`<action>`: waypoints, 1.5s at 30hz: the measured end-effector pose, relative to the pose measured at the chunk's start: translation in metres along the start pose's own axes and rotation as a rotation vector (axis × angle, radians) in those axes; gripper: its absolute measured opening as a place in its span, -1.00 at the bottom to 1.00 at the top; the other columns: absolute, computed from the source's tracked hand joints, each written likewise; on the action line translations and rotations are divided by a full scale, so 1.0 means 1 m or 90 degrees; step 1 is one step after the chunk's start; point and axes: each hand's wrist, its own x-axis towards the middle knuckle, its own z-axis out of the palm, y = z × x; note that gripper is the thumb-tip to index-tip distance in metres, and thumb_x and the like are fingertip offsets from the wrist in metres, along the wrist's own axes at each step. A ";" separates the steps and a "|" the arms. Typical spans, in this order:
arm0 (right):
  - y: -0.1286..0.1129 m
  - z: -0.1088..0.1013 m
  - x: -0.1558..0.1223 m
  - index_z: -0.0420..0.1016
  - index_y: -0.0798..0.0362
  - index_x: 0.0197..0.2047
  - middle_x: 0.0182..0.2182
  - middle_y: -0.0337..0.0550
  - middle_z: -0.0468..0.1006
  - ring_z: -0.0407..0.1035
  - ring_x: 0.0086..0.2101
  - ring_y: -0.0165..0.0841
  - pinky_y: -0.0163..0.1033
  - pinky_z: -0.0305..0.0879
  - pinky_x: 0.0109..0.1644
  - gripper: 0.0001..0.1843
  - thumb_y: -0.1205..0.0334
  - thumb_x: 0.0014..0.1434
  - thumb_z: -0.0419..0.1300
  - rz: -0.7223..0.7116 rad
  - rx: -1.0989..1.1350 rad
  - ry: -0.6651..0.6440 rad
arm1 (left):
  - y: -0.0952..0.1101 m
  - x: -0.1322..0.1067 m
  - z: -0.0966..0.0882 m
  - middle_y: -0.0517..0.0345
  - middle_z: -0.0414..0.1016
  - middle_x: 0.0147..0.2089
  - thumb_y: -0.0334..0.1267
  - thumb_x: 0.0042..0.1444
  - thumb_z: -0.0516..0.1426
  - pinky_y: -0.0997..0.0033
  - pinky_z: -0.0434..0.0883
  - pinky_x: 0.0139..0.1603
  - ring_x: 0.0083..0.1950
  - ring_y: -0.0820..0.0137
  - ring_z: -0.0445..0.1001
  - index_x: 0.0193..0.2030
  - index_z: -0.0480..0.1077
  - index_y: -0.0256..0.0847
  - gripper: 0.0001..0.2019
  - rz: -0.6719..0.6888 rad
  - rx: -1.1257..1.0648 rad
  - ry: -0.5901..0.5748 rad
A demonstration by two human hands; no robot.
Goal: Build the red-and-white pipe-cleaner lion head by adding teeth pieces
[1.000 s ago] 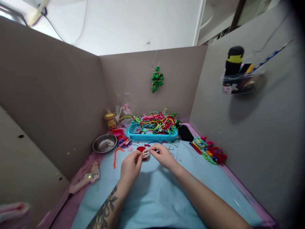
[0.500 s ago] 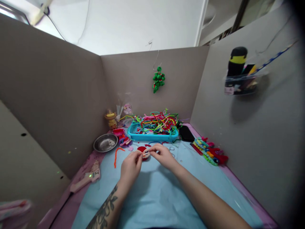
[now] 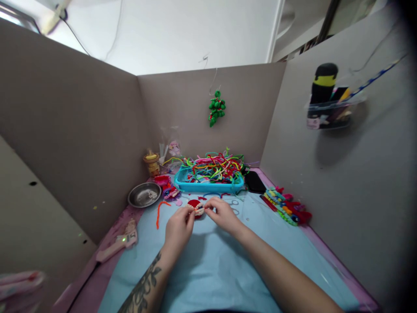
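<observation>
Small cream piece (image 3: 198, 211) between left hand (image 3: 178, 224) and right hand (image 3: 223, 214).

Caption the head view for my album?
Left hand and right hand pinch a cream craft piece near a blue tray.

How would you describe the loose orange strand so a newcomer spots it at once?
On the light-blue sheet, find the left hand. Between it and the round metal bowl lies the orange strand, bent into a hook near its far end. Unlike the tangled strands heaped in the blue tray, it lies by itself.
</observation>
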 end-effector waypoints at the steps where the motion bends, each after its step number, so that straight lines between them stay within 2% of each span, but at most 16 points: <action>1: -0.001 0.000 0.000 0.51 0.03 -0.34 -0.40 -0.18 0.49 0.36 -0.33 -0.37 -0.28 0.26 -0.23 -0.85 0.38 0.09 0.12 -0.006 -0.003 -0.002 | 0.000 0.000 0.000 0.11 0.51 -0.33 -0.23 0.15 -0.01 0.45 0.33 -0.30 -0.35 0.39 0.44 -0.30 0.43 -0.18 -0.80 0.000 0.001 0.002; 11: -0.002 0.003 -0.003 0.44 0.05 -0.44 -0.43 -0.18 0.45 0.34 -0.34 -0.37 -0.29 0.24 -0.23 -0.84 0.42 0.07 0.07 -0.033 -0.068 0.033 | 0.001 -0.002 0.000 0.08 0.51 -0.32 -0.22 0.16 -0.03 0.43 0.30 -0.31 -0.31 0.36 0.45 -0.30 0.39 -0.19 -0.80 0.001 0.029 -0.025; 19: 0.006 0.012 -0.004 0.35 0.03 -0.53 -0.47 -0.19 0.39 0.28 -0.37 -0.34 -0.28 0.18 -0.25 -0.85 0.43 0.00 0.06 -0.008 -0.200 0.109 | 0.013 -0.006 0.001 0.07 0.48 -0.39 -0.30 0.15 -0.04 0.44 0.22 -0.39 -0.36 0.34 0.44 -0.38 0.34 -0.18 -0.83 0.001 0.190 -0.070; 23: 0.017 -0.010 0.000 0.33 0.03 -0.56 -0.53 -0.21 0.35 0.25 -0.45 -0.37 -0.29 0.18 -0.33 -0.82 0.43 -0.01 0.03 0.056 -0.170 0.218 | 0.008 -0.004 -0.009 0.07 0.48 -0.40 -0.27 0.14 -0.03 0.43 0.22 -0.40 -0.36 0.32 0.45 -0.40 0.35 -0.18 -0.82 -0.022 0.183 -0.062; 26: 0.009 -0.037 0.008 0.39 0.03 -0.46 -0.44 -0.16 0.42 0.29 -0.38 -0.34 -0.27 0.21 -0.28 -0.83 0.34 0.10 0.02 0.019 -0.123 0.256 | 0.001 -0.001 -0.015 0.09 0.49 -0.37 -0.25 0.14 -0.02 0.45 0.23 -0.39 -0.36 0.35 0.44 -0.38 0.37 -0.17 -0.82 -0.028 0.116 -0.075; 29: -0.003 -0.058 0.028 0.41 0.04 -0.35 -0.33 -0.11 0.43 0.31 -0.26 -0.30 -0.24 0.23 -0.19 -0.83 0.29 0.16 0.00 -0.038 -0.134 0.341 | 0.001 0.003 -0.014 0.09 0.49 -0.38 -0.23 0.14 -0.02 0.45 0.24 -0.40 -0.37 0.37 0.43 -0.36 0.39 -0.18 -0.81 -0.046 0.067 -0.065; 31: -0.002 -0.067 0.049 0.41 0.04 -0.26 -0.29 -0.07 0.43 0.29 -0.21 -0.27 -0.19 0.23 -0.12 -0.79 0.28 0.20 -0.04 -0.039 -0.177 0.414 | 0.005 0.005 -0.012 0.11 0.49 -0.39 -0.23 0.13 -0.01 0.46 0.25 -0.40 -0.38 0.37 0.42 -0.35 0.40 -0.19 -0.81 -0.055 0.050 -0.052; 32: 0.004 -0.070 0.060 0.42 0.04 -0.19 -0.23 -0.04 0.43 0.28 -0.17 -0.25 -0.15 0.21 -0.08 -0.75 0.30 0.21 -0.07 -0.029 -0.209 0.422 | 0.006 0.006 -0.011 0.11 0.49 -0.39 -0.23 0.13 -0.01 0.46 0.25 -0.40 -0.38 0.38 0.42 -0.35 0.40 -0.19 -0.81 -0.057 0.044 -0.049; 33: 0.013 -0.071 0.070 0.42 0.05 -0.14 -0.19 -0.01 0.43 0.26 -0.12 -0.22 -0.12 0.18 -0.03 -0.72 0.33 0.20 -0.07 -0.011 -0.255 0.390 | 0.008 0.007 -0.011 0.11 0.48 -0.40 -0.24 0.12 -0.01 0.46 0.25 -0.41 -0.39 0.38 0.42 -0.35 0.40 -0.18 -0.82 -0.058 0.040 -0.046; 36: 0.049 -0.069 0.088 0.47 0.01 -0.11 -0.09 0.03 0.45 0.24 -0.08 -0.13 -0.09 0.17 -0.07 -0.66 0.44 0.08 0.03 0.137 -0.429 0.116 | 0.007 0.007 -0.012 0.13 0.49 -0.41 -0.25 0.10 0.00 0.47 0.25 -0.42 -0.40 0.38 0.42 -0.36 0.42 -0.19 -0.82 -0.059 0.025 -0.035; 38: 0.072 -0.065 0.087 0.51 -0.03 -0.16 -0.03 -0.02 0.44 0.26 -0.13 -0.14 -0.10 0.20 -0.14 -0.64 0.48 -0.01 0.10 0.172 -0.444 0.064 | 0.004 0.007 -0.013 0.13 0.49 -0.42 -0.24 0.09 0.01 0.47 0.26 -0.43 -0.42 0.39 0.42 -0.36 0.42 -0.19 -0.82 -0.062 0.007 -0.023; 40: 0.087 -0.062 0.078 0.52 -0.08 -0.17 0.04 -0.12 0.40 0.22 -0.07 -0.16 -0.12 0.18 -0.11 -0.66 0.43 0.03 0.09 0.169 -0.469 0.069 | 0.001 0.008 -0.012 0.14 0.49 -0.45 -0.23 0.09 0.01 0.48 0.27 -0.43 -0.45 0.40 0.42 -0.36 0.43 -0.20 -0.81 -0.072 -0.014 -0.014; 41: 0.091 -0.062 0.074 0.54 -0.07 -0.25 0.01 -0.14 0.42 0.19 -0.05 -0.17 -0.12 0.16 -0.08 -0.73 0.40 0.07 0.08 0.169 -0.470 0.092 | 0.000 0.008 -0.011 0.15 0.49 -0.46 -0.23 0.09 0.01 0.48 0.27 -0.44 -0.46 0.40 0.41 -0.36 0.43 -0.20 -0.81 -0.077 -0.023 -0.013; 43: 0.093 -0.063 0.065 0.55 -0.03 -0.35 -0.04 -0.12 0.45 0.18 -0.04 -0.17 -0.12 0.14 -0.06 -0.80 0.27 0.12 0.09 0.179 -0.471 0.140 | 0.000 0.010 -0.009 0.16 0.48 -0.46 -0.22 0.09 0.01 0.48 0.27 -0.44 -0.46 0.41 0.41 -0.35 0.43 -0.19 -0.81 -0.076 -0.035 -0.019; 45: 0.092 -0.066 0.058 0.54 0.02 -0.37 -0.10 -0.05 0.46 0.19 -0.07 -0.15 -0.12 0.13 -0.06 -0.76 0.17 0.15 0.07 0.181 -0.471 0.188 | 0.001 0.011 -0.007 0.16 0.49 -0.43 -0.22 0.09 0.02 0.48 0.28 -0.41 -0.42 0.41 0.42 -0.34 0.43 -0.18 -0.82 -0.068 -0.035 -0.028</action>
